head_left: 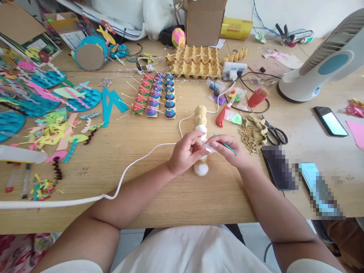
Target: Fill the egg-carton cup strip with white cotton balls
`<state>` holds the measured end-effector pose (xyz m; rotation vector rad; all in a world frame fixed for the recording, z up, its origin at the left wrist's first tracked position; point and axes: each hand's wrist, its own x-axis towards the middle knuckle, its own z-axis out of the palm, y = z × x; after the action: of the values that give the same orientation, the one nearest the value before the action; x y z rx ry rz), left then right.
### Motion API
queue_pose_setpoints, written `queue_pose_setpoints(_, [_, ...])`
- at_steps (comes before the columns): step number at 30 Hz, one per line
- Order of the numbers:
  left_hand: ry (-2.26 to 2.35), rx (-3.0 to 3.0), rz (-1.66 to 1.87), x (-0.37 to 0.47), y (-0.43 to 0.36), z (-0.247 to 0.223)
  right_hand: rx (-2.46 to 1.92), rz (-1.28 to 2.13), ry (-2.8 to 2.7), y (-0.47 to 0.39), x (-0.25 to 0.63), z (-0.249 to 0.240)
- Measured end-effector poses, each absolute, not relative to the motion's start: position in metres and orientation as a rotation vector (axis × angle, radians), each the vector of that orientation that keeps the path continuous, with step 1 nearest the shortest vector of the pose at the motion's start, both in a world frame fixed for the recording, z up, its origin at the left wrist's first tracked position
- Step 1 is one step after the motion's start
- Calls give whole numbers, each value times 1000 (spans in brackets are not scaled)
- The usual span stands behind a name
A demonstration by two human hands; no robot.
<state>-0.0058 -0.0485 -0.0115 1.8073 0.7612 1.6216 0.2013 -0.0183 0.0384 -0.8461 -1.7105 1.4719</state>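
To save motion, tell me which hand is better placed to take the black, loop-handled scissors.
Probably the right hand: it is nearer the scissors than the left hand. But it holds a thin blue stick, and a small white piece is between both hands' fingers.

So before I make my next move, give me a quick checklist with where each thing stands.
1. White piece gripped: ok, between the left hand and right hand.
2. Blue stick held: ok, in the right hand.
3. Carton strip white along its length: not ok, far end bare.
4. Strip's middle finished: cannot tell, partly hidden by the hands.
5. White cord clear of the hands: not ok, runs up to the left.
6. Scissors aside: ok, off right.
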Motion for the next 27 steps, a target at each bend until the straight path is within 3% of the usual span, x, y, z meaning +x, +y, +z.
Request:
queue_pose_setpoints(3, [814, 1750, 1647, -9, -42, -16, -877, 1283, -1792, -16, 205, 43])
queue_pose_setpoints(8, [1043, 1546, 1816, -13, -32, -23, -1225, 655, -1797, 4, 226, 31])
queue_pose_setpoints(14, [1166, 1273, 1751, -13, -28, -23, -1704, 314, -1984, 30, 248, 12])
queue_pose_setpoints(19, [1144, 1172, 1661, -15, -24, -19, -1649, -40, -1873, 27, 246, 18])
queue_pose_setpoints(23, [1119, 988, 1613, -13, -23, -14, -1366, -19, -1829, 8, 227, 28])
queue_pose_setpoints(27, [1006, 745, 1522, -9, -24, -4, -1047, 374, -1864, -5, 197, 31])
